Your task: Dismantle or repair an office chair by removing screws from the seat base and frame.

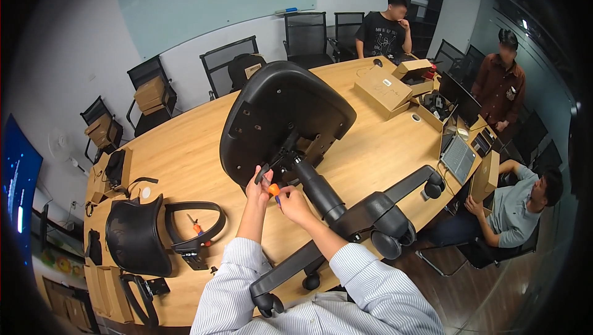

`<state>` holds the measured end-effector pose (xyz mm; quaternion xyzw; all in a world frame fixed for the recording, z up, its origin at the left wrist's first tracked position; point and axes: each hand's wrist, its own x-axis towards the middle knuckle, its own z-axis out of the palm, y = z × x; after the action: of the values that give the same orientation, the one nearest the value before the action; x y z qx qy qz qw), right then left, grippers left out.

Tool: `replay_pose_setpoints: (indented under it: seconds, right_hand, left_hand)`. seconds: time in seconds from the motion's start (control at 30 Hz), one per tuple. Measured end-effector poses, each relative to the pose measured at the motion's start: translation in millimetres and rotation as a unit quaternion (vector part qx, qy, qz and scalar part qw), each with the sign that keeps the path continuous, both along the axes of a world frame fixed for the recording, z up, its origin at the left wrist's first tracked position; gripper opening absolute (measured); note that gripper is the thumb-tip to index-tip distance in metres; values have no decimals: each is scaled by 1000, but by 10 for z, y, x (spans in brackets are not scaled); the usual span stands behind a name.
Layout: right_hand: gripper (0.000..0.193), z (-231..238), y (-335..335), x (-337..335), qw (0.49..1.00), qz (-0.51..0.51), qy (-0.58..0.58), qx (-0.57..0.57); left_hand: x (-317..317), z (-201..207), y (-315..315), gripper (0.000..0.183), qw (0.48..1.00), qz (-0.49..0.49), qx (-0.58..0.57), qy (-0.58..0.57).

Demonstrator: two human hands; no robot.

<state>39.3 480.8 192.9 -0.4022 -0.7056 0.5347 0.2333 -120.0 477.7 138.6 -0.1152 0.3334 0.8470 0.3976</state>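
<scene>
An office chair lies tipped on the table, the underside of its black seat (pixel 265 113) turned toward me. From it the black gas lift column (pixel 318 190) slopes down to the star base (pixel 370 211) with its casters. My left hand (pixel 255 185) is closed around a black paddle-shaped lever (pixel 262 173) beside the seat's mechanism. Just to its right, my right hand (pixel 295 205) grips an orange and blue screwdriver (pixel 274 190); its tip is too small to make out against the lever.
A mesh backrest (pixel 137 236), loose armrests (pixel 204 217) and another orange screwdriver (pixel 197 228) lie at left on the table (pixel 179 156). Cardboard boxes (pixel 383 88) and a laptop (pixel 458 159) stand at right. A seated person (pixel 519 205) holds a box; two others are farther back.
</scene>
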Motion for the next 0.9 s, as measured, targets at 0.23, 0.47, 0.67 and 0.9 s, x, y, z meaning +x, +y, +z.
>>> replay_pose_setpoints:
  seconds: [0.23,0.47,0.67,0.9]
  right_hand:
    - [19,458,-108,199,921,-41,-112,371]
    - [42,355,-139,88,968,33,-120,217]
    - [41,59,77,70,999,22,-18,23]
    - [37,106,-87,27,998,14,-36,55]
  left_hand:
    - [-12,-251,-42,23,964,-74,244,-77]
    - [-231,-309,-51,23,998,-55,11,16]
    - [-18,-79,154,19,998,-53,-1,35]
    - [-117,-205,-155,23,993,-25,65,99]
